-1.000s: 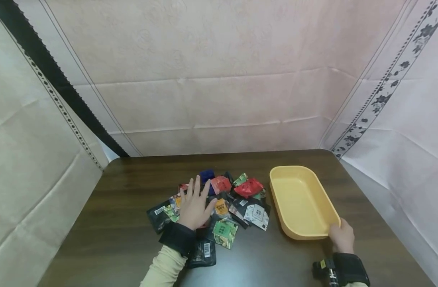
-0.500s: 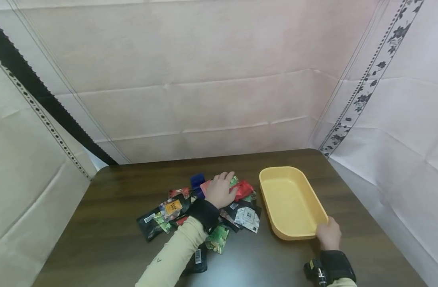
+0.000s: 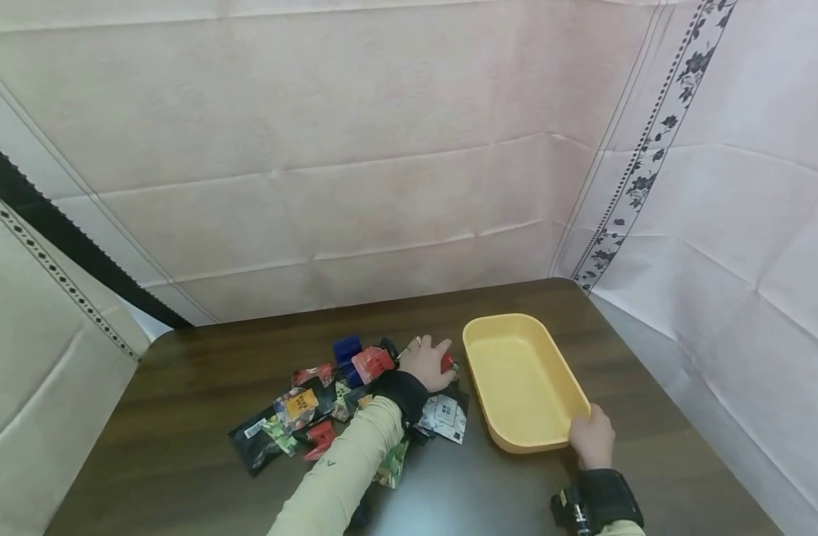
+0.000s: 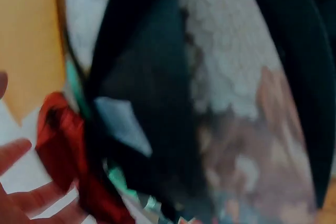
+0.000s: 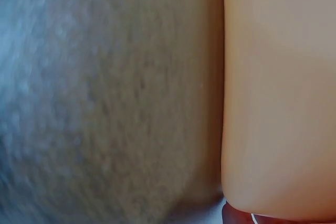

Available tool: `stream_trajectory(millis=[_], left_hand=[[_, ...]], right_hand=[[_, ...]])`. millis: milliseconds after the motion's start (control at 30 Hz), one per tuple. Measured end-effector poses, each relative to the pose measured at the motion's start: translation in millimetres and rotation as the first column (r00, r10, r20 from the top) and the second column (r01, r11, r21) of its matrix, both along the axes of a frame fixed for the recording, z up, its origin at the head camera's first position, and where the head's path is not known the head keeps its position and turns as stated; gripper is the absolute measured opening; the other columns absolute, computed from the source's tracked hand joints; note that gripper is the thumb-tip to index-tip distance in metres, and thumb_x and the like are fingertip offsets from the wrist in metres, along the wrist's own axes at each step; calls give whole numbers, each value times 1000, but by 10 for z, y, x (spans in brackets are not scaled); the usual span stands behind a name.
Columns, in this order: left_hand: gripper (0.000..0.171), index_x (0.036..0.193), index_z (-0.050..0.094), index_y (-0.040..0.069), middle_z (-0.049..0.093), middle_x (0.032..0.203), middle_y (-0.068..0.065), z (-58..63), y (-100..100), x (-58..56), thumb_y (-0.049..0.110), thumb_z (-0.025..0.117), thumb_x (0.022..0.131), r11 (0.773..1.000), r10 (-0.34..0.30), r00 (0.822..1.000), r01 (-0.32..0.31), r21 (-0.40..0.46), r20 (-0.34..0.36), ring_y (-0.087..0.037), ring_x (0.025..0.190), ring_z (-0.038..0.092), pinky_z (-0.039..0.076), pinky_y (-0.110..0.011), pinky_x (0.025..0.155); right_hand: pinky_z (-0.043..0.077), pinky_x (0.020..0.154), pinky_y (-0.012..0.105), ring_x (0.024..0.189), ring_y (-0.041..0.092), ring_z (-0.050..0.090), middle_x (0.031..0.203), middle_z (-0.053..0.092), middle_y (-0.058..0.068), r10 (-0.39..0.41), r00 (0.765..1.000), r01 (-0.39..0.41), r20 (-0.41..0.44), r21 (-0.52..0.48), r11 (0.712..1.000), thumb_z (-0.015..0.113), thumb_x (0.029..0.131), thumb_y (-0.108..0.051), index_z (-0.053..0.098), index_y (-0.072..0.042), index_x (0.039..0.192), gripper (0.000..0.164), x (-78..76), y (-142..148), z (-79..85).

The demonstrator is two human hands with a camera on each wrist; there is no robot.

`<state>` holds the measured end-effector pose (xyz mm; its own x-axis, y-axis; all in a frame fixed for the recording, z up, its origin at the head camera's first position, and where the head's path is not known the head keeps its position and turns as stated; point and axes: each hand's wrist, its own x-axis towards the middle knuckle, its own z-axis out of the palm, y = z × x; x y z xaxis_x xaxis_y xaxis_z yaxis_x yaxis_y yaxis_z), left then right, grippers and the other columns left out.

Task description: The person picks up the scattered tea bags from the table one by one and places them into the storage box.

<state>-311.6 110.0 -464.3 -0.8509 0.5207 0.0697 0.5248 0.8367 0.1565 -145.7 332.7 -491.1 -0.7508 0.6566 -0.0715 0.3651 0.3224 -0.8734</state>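
Over the right part of a pile of small snack packets, my left hand reaches with fingers apart. A red packet lies under and beside its thumb. In the left wrist view the fingers are close to that red packet; whether they touch it I cannot tell. My right hand grips the near right corner of a yellow plastic basin, which stands on the table to the right of the pile. The right wrist view shows the basin's outer wall close up, with a bit of finger at the bottom.
Left of the left hand lie a black packet with an orange label, red packets and a blue packet. A white-and-black packet lies near the basin. Cloth hangs behind the brown table.
My left hand has moved right across the pile, from its left side to the red packet near the basin. The right hand stays at the basin's corner. The head view has turned a little.
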Motion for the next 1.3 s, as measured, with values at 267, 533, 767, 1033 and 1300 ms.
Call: stream_trajectory(millis=[267, 533, 767, 1033, 1300], left_hand=[[43, 112, 60, 18, 52, 99, -12, -116, 73, -17, 29, 71, 72, 996, -24, 997, 17, -93, -70, -31, 92, 51, 49, -41, 63], [41, 118, 57, 19, 51, 105, -12, 57, -30, -24, 22, 65, 78, 990, -19, 999, 24, 138, -36, -28, 88, 49, 48, -40, 66], [44, 123, 55, 20, 49, 117, -12, 349, 90, 158, 24, 60, 80, 962, -136, 991, 130, 242, 9, -27, 94, 47, 44, -34, 64], [43, 125, 52, 25, 44, 123, -6, 588, 497, 449, 27, 57, 82, 938, -304, 953, 298, 176, 5, -23, 99, 45, 42, -29, 64], [52, 132, 46, 27, 43, 128, -3, 581, 745, 571, 34, 59, 83, 912, -395, 914, 377, 165, 91, -19, 103, 43, 43, -25, 71]], right_hand=[[34, 88, 57, 100, 50, 43, 113, 43, 41, 5, 1000, -5, 10, -4, 1000, 28, 79, 4, 35, 21, 121, 46, -4, 15, -7], [38, 80, 51, 88, 44, 46, 105, 47, 38, -15, 1000, 14, -25, -13, 1000, 31, 78, 5, 40, 20, 116, 41, -43, -9, -13], [37, 82, 53, 90, 45, 45, 106, 46, 38, -34, 999, 34, -24, -8, 999, 30, 80, 4, 40, 21, 115, 41, -19, -3, -12], [35, 86, 54, 95, 46, 44, 109, 45, 39, -35, 999, 35, -21, -27, 999, 29, 80, 3, 40, 20, 116, 42, -24, -19, -14], [34, 88, 54, 97, 46, 44, 111, 45, 39, -34, 999, 34, 4, -4, 999, 30, 78, 5, 40, 19, 118, 43, -55, 32, -11]])
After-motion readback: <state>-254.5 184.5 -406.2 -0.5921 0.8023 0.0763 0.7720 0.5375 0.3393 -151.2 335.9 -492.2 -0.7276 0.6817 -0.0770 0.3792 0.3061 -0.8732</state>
